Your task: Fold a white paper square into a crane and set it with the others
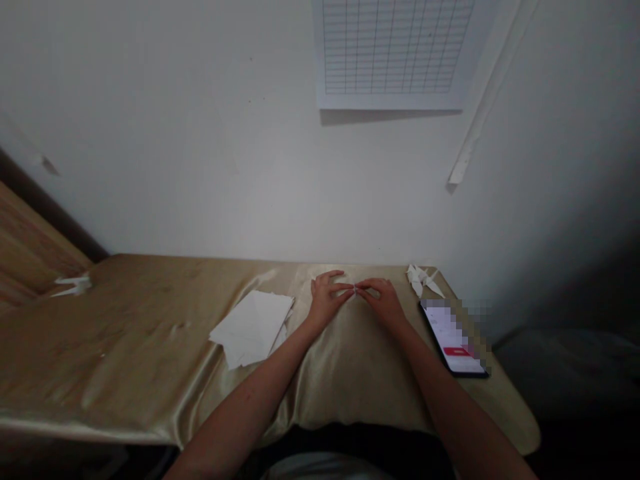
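Between the fingertips of both hands is a small folded piece of white paper (355, 290), mostly hidden by the fingers. My left hand (327, 293) pinches it from the left, thumb and index finger together, the other fingers curled loosely above. From the right, my right hand (383, 297) pinches the same piece. Left of my left forearm lies a loose stack of white paper sheets (255, 327). Beyond my right hand, folded white paper figures (423, 280), shaped like origami cranes, rest near the wall.
A phone (455, 343) with its screen lit lies at the right of the cloth-covered table (135, 333). Another folded white paper figure (74, 285) sits at the far left. The wall (200, 167) rises behind, with a printed grid sheet (395, 53) on it.
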Demonstrator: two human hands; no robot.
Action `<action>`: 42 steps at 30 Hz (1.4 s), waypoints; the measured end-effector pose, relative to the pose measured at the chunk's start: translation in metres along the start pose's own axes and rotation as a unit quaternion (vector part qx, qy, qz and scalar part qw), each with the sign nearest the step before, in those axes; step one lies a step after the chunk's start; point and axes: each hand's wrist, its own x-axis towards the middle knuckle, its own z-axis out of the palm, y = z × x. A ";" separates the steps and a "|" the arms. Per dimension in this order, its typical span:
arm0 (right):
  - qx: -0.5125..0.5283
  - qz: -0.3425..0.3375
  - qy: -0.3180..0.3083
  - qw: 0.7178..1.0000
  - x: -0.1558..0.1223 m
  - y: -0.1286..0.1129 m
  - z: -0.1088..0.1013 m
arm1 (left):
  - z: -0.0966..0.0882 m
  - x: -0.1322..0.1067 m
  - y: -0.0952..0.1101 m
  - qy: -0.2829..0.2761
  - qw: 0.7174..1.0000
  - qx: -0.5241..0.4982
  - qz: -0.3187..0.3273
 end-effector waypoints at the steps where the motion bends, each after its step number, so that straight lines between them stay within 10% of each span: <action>1: 0.003 0.002 0.000 1.000 0.000 0.001 0.001 | 0.000 0.000 0.000 0.003 1.000 -0.004 0.002; 42: 0.071 0.021 -0.039 0.996 0.002 0.018 0.010 | 0.019 0.004 -0.019 -0.012 0.999 -0.048 0.020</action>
